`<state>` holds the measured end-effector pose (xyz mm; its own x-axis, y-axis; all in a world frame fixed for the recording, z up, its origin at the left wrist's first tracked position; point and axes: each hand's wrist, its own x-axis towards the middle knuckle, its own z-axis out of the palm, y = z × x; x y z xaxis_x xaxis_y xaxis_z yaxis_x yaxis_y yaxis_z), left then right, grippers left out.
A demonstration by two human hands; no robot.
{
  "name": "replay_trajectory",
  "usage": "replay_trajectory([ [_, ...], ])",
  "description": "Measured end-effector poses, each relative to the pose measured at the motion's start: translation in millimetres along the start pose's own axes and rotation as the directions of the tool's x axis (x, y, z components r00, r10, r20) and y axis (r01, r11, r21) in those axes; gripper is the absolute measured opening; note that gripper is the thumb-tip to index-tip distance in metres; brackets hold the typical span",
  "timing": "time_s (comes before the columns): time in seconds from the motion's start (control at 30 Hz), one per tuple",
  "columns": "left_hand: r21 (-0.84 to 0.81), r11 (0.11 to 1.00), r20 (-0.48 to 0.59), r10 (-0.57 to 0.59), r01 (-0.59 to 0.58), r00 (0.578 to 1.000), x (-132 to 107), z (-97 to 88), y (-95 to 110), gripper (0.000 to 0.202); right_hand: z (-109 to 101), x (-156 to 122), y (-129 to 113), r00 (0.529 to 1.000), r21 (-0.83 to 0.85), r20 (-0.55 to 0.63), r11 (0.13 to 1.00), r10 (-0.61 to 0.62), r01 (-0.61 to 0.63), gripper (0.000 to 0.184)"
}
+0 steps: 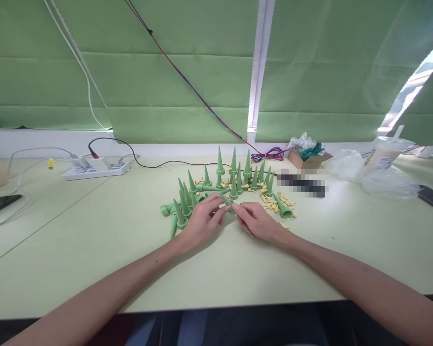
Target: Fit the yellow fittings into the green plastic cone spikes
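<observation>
Between the fingertips of my left hand (205,217) is a tilted green plastic cone-shaped spike (226,201). My right hand (259,222) is closed in a pinch against the cone's base end; whatever is in that pinch is hidden by the fingers. Many similar cones, such as an upright green cone (220,162), stand in a cluster just beyond my hands. One green cone (283,208) lies on its side to the right, its round opening towards me. Small yellow plastic pieces (270,203) are scattered around the cones, mostly beyond my right hand.
A white power strip (95,169) with plugs sits back left; a black cable runs from it behind the cones. Back right are a cardboard box (306,160), clear plastic bags (346,164) and a drink cup (384,154). Phones lie near both table sides. A blurred dark object (303,185) lies right.
</observation>
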<state>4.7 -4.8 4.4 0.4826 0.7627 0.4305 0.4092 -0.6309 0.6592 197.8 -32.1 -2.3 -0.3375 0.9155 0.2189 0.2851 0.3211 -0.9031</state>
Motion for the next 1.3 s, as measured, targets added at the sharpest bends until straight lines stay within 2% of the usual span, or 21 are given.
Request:
replay_trajectory([
  [0.13, -0.061, 0.998, 0.013, -0.030, 0.030, 0.999, 1, 0.2, 1, 0.034, 0, 0, 4, 0.998, 0.067, 0.061, 0.998, 0.011, -0.015, 0.050],
  [0.3, -0.010, 0.999, -0.003, 0.040, -0.040, 0.999, 2, -1.3, 2, 0.043, -2, -1, 4, 0.995, 0.053, 0.103, 0.999, 0.002, -0.008, 0.051],
  [0.5, -0.259, 0.958, 0.117, -0.097, 0.124, 0.988, 1, -2.7, 6, 0.037, -6, -1, 0, 0.992, -0.052, 0.124, 0.998, -0.026, 0.032, 0.054],
  [0.7, -0.328, 0.926, 0.150, -0.144, 0.186, 0.978, 2, -5.2, 10, 0.041, -3, 0, 3, 0.994, -0.182, 0.056, 0.978, -0.092, 0.101, 0.048],
  [0.97, -0.338, 0.901, 0.246, -0.196, 0.273, 0.949, 0, -2.9, 4, 0.042, -8, 1, 14, 0.989, -0.460, 0.100, 0.876, -0.111, 0.145, 0.039],
  [1.3, -0.407, 0.845, 0.318, -0.227, 0.349, 0.921, 3, -1.7, 4, 0.045, -11, 2, 17, 0.955, -0.606, 0.191, 0.738, -0.226, 0.295, 0.030],
])
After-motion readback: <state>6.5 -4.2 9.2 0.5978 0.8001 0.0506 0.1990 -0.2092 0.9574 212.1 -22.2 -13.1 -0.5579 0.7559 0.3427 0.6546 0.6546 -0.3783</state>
